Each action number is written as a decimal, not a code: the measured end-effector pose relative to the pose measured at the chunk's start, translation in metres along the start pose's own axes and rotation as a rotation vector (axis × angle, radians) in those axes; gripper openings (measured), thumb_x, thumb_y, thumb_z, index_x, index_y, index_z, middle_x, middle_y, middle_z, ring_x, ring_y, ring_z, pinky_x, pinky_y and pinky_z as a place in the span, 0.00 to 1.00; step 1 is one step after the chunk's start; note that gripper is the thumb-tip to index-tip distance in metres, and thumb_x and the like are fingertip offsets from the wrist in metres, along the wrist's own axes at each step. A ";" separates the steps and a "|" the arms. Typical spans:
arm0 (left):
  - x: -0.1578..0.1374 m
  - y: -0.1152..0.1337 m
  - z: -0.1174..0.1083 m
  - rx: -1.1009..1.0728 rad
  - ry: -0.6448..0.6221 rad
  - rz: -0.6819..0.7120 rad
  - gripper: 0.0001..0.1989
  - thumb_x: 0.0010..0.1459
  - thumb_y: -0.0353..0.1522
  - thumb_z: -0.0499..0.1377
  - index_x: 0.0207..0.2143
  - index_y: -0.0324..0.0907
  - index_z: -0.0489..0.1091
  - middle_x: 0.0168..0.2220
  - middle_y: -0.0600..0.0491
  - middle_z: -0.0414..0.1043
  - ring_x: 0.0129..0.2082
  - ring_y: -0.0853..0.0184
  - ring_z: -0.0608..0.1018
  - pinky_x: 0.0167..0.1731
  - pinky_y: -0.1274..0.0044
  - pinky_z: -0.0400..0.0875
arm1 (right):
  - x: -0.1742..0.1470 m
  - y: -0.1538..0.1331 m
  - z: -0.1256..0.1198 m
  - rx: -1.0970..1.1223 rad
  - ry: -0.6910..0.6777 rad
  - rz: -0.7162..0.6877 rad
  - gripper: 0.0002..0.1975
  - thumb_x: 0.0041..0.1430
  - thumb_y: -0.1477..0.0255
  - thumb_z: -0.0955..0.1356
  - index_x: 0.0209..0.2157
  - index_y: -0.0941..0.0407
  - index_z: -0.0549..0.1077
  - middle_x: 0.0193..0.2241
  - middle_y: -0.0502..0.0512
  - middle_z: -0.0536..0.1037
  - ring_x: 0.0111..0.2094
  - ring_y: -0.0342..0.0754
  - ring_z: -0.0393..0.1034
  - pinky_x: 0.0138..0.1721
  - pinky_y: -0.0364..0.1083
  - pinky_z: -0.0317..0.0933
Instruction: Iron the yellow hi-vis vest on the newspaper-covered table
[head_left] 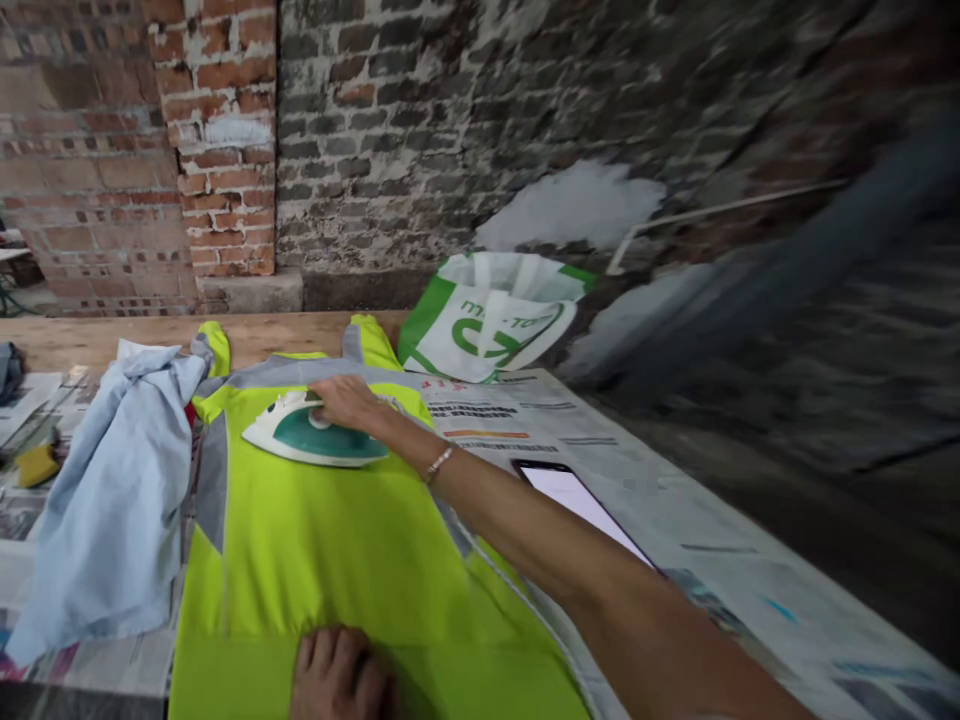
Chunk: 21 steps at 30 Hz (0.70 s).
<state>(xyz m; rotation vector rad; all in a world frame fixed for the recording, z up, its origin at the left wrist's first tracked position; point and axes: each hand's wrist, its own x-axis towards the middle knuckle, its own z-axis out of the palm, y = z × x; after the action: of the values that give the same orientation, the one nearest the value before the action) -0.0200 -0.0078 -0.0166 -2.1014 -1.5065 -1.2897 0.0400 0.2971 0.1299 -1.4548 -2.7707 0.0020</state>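
Note:
My right hand point(349, 402) is wrapped round the handle of a white and green clothes iron point(311, 437), whose tip points left. The iron sits on the upper part of a fluorescent yellow top with grey bands point(300, 540), laid out lengthwise in front of me. A bracelet circles my right wrist, and the iron's pale cord trails down the garment's right side beneath my forearm. At the bottom of the view my left hand point(337, 675) rests on the lower part of the top, fingers slightly bent and a little apart.
A light blue cloth garment point(120, 500) lies left of the top. Newspaper point(637, 500) covers the wooden table point(97, 330). A phone point(581, 505) lies partly behind my right forearm. A white and green bag point(495, 315) stands at the back, before the brick wall. A yellow object point(37, 465) is far left.

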 end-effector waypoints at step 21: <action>0.012 -0.001 -0.015 -0.026 -0.089 0.012 0.07 0.67 0.27 0.54 0.38 0.45 0.70 0.35 0.52 0.75 0.34 0.63 0.75 0.37 0.71 0.65 | -0.097 0.017 -0.003 0.022 0.019 0.075 0.17 0.67 0.66 0.65 0.54 0.52 0.75 0.48 0.63 0.83 0.49 0.58 0.77 0.45 0.49 0.65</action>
<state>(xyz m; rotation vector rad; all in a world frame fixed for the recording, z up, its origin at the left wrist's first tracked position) -0.0278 -0.0097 0.0008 -2.2080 -1.5181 -1.2330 0.1091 0.2267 0.1319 -1.5437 -2.6908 0.0184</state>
